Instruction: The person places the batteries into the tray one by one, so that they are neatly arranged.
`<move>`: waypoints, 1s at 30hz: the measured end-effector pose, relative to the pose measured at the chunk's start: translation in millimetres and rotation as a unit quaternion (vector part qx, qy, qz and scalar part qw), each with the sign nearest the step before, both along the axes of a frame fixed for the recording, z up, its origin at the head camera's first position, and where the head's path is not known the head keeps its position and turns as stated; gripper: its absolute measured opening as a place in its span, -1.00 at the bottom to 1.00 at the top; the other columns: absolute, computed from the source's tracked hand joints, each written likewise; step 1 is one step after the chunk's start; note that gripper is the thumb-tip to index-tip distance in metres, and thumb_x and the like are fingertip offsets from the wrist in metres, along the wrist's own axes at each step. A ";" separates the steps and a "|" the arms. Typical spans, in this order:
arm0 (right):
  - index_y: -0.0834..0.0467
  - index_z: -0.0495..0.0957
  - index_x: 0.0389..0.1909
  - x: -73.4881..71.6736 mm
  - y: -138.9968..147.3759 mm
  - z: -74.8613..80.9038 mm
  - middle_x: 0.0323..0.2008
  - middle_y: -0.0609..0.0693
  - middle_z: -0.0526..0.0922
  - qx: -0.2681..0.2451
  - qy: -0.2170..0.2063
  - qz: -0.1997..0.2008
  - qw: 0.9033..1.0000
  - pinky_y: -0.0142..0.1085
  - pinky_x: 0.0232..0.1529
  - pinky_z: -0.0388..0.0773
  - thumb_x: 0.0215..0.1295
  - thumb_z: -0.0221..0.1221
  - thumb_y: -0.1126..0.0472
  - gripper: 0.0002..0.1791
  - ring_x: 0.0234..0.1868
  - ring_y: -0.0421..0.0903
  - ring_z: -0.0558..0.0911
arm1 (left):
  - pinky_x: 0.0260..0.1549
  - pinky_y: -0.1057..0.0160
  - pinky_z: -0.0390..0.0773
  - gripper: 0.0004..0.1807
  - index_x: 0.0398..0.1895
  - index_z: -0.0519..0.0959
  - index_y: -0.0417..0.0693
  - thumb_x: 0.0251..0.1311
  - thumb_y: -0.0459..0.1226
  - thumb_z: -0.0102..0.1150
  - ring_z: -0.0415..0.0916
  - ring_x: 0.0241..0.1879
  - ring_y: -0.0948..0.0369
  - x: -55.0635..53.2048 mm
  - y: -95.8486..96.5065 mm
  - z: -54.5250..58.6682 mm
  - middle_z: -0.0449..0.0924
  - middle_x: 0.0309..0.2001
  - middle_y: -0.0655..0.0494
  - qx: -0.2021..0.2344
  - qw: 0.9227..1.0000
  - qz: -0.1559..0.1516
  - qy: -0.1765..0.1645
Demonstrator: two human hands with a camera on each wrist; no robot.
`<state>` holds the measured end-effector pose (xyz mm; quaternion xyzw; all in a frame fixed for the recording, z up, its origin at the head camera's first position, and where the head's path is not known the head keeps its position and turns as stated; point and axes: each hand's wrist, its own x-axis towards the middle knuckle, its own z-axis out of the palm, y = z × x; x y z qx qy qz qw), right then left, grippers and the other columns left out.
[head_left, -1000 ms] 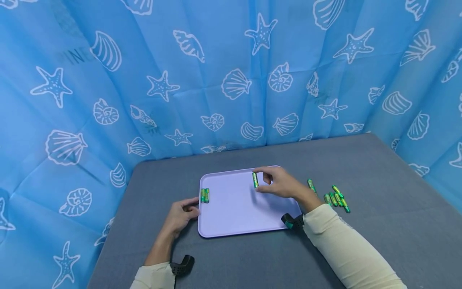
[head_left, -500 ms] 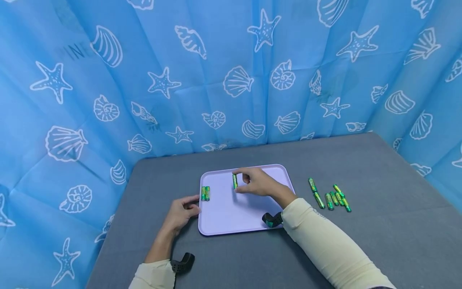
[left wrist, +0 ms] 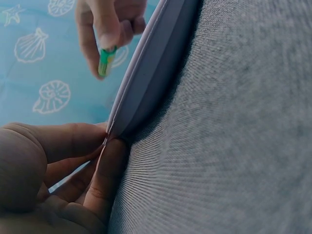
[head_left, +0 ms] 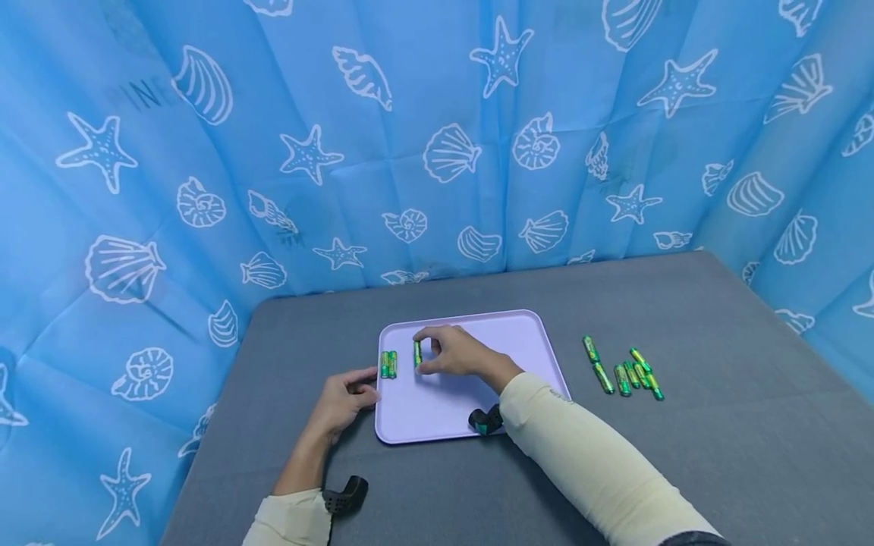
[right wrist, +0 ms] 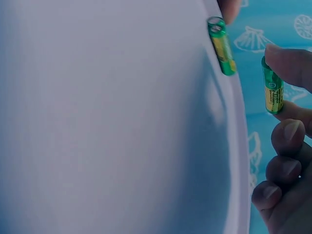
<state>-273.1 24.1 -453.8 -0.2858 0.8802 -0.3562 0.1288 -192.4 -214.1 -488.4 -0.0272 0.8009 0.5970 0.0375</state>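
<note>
A lilac tray [head_left: 437, 417] lies on the grey table. My left hand [head_left: 339, 406] is at its left edge; in the left wrist view, the thumb and fingers pinch the tray's rim [left wrist: 141, 68]. Two green batteries [head_left: 388, 365] lie side by side on the tray near that edge. Above the tray, to the right of this pair, my right hand [head_left: 460, 353] holds another green battery [head_left: 417, 354] by its ends between thumb and finger. The right wrist view shows the held battery [right wrist: 273, 90] apart from the tray surface, with a battery on the tray [right wrist: 222, 46] beyond.
Right of the tray, several loose green batteries [head_left: 623, 379] lie on the cloth-covered table [head_left: 683, 326], some touching. A blue curtain [head_left: 382, 152] with white shell and starfish prints hangs behind the table and at its sides.
My right hand has carried its battery leftward across the tray and lower, closer to the pair. My left hand stays at the tray's left edge.
</note>
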 end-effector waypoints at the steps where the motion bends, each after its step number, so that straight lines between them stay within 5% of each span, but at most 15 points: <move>1: 0.14 0.51 0.19 -0.3 -2.6 -0.9 -0.42 -0.03 0.48 0.004 -0.002 0.000 1.000 -0.28 -0.44 0.37 0.06 0.42 0.06 -0.36 -0.43 -0.13 0.44 | -0.47 0.34 0.47 -0.49 0.09 0.56 -0.37 -0.04 -0.63 0.26 0.48 -0.41 0.18 -0.4 -0.1 0.1 0.56 -0.46 0.02 0.001 1.000 0.002 -0.003; 20: 0.02 0.49 0.24 -1.6 -30.6 -13.3 0.11 0.05 0.53 0.077 -0.023 -0.027 0.996 -0.11 0.09 0.38 0.09 0.40 0.01 -0.35 0.10 -0.01 0.49 | -0.47 0.31 0.47 -0.50 0.11 0.55 -0.33 0.01 -0.60 0.27 0.48 -0.39 0.16 0.8 -0.9 -0.6 0.57 -0.43 -0.01 -0.006 1.000 -0.006 -0.007; 30: -0.02 0.50 0.23 -0.4 -39.7 -11.8 0.15 -0.03 0.52 0.101 -0.012 -0.029 0.994 -0.07 0.09 0.35 0.09 0.39 -0.04 -0.35 0.10 -0.01 0.47 | -0.46 0.30 0.48 -0.49 0.12 0.56 -0.30 0.01 -0.59 0.26 0.48 -0.38 0.15 0.8 -0.7 -0.7 0.57 -0.40 -0.03 -0.018 1.000 -0.005 -0.009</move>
